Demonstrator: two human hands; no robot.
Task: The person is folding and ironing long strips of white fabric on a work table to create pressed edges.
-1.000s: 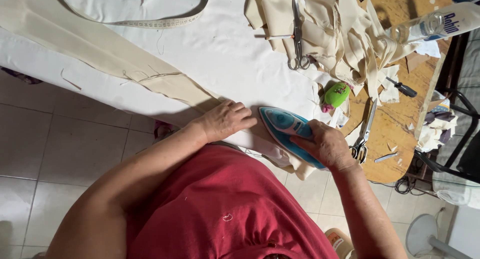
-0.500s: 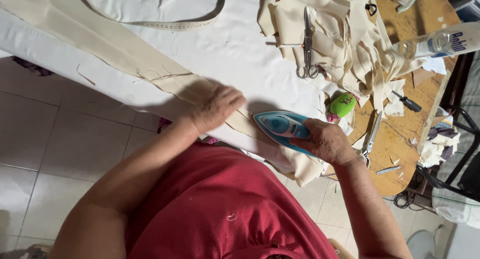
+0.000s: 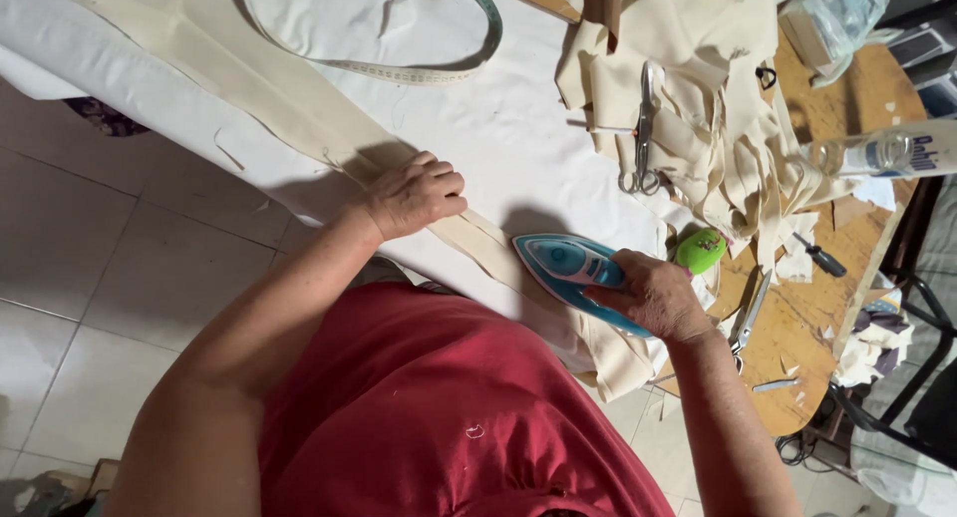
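The right hand (image 3: 653, 296) grasps the handle of a blue steam iron (image 3: 570, 268), whose soleplate rests on a long cream fabric strip (image 3: 299, 113) lying diagonally across the white-covered tabletop (image 3: 518, 148), near its front edge. The left hand (image 3: 414, 193) lies released, palm down with fingers curled, pressing the strip just left of the iron's tip. Farther back lie scissors (image 3: 643, 138) on a heap of cream cloth (image 3: 718, 118), with a measuring tape (image 3: 399, 71) to the left.
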